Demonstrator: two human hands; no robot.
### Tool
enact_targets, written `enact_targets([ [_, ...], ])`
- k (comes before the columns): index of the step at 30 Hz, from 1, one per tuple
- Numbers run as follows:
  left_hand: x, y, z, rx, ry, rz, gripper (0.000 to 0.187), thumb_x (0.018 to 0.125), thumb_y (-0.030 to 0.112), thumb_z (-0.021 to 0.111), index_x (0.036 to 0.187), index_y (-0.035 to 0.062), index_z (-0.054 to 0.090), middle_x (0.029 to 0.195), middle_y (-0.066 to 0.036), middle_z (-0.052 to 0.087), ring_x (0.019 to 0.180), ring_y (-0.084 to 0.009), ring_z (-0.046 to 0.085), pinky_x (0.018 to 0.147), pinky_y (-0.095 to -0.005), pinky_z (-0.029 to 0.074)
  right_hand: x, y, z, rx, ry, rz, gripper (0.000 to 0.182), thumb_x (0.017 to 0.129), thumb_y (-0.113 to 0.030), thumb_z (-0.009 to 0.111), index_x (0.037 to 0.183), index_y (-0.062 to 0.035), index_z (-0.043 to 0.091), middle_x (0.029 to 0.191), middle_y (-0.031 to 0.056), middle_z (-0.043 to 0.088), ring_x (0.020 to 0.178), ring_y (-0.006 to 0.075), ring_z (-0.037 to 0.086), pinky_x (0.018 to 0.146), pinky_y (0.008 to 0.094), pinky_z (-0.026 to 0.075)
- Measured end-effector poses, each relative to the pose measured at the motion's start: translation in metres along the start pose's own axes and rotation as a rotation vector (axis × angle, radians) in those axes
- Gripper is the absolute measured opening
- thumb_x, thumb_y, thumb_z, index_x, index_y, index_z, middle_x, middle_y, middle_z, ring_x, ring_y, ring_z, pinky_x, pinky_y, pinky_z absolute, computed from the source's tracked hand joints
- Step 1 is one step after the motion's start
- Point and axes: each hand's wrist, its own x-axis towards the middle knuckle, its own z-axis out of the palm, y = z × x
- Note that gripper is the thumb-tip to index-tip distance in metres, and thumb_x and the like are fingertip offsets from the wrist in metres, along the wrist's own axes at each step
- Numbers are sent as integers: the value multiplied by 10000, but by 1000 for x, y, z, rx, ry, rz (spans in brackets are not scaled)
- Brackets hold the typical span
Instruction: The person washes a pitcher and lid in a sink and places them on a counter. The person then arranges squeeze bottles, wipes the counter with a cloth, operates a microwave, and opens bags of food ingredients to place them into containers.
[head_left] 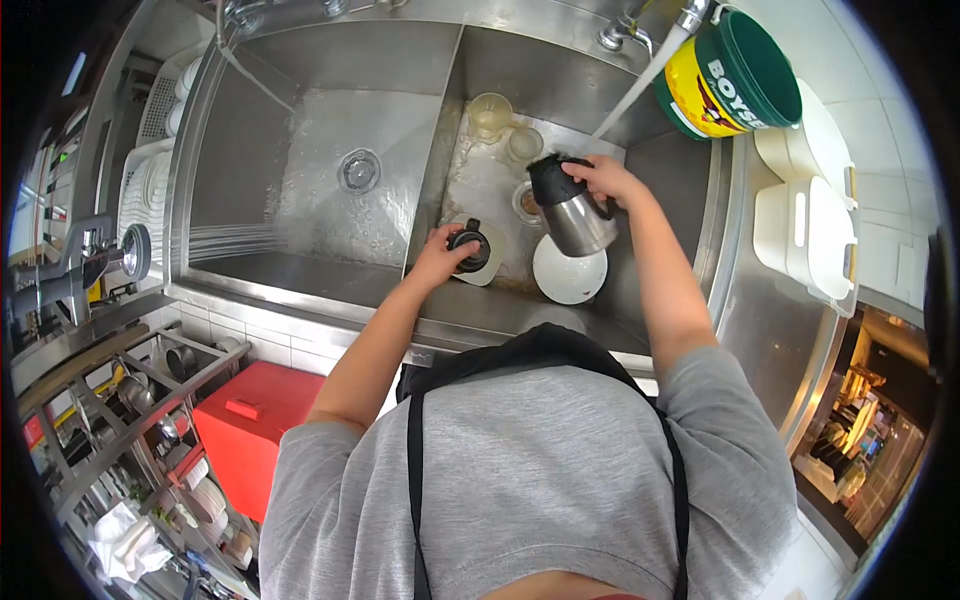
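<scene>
My right hand (606,182) is closed round the handle of a steel thermal jug (580,222) with a black top. The jug is tilted over the right sink basin (672,170), close to the stream from the tap. In my left hand (440,257) is a black jug lid (468,250), gripped by the fingers above a pale dish (488,266). A white bowl (570,272) lies in the basin below the jug. Two clear containers, a yellowish one (491,113) and a smaller one (525,144), stand at the basin's back.
Water runs from the right tap (690,18) and into the left basin (330,120), which has a drain (359,171). A green and yellow bucket (735,75) and white tubs (805,225) stand at right. A red box (258,425) and dish racks are at left.
</scene>
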Motion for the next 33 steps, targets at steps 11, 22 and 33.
enact_targets([
  [11, 22, 22, 16, -335, -89, -213, 507, 763, 160, 654, 1196, 46, 417, 1040, -59, 578, 935, -156, 580, 785, -351, 479, -45, 48, 31, 602, 222, -87, 226, 841, -285, 628, 796, -99, 507, 515, -83, 358, 410, 29, 290, 392, 220, 196],
  [22, 27, 97, 64, -471, -657, -72, 537, 796, 153, 605, 1263, 38, 365, 1126, -68, 516, 995, -166, 553, 848, -352, 464, -54, 57, 57, 689, 226, -328, 187, 891, -291, 553, 839, -113, 534, 737, -24, 536, 743, 74, 481, 711, 229, 356],
  [33, 55, 129, 100, -436, -729, -37, 580, 746, 126, 640, 1261, 134, 374, 1147, -31, 484, 1054, -151, 490, 914, -343, 387, -48, 50, 65, 810, 233, -425, 276, 924, -158, 375, 1146, -87, 523, 1109, 27, 477, 1077, 138, 440, 949, 262, 312],
])
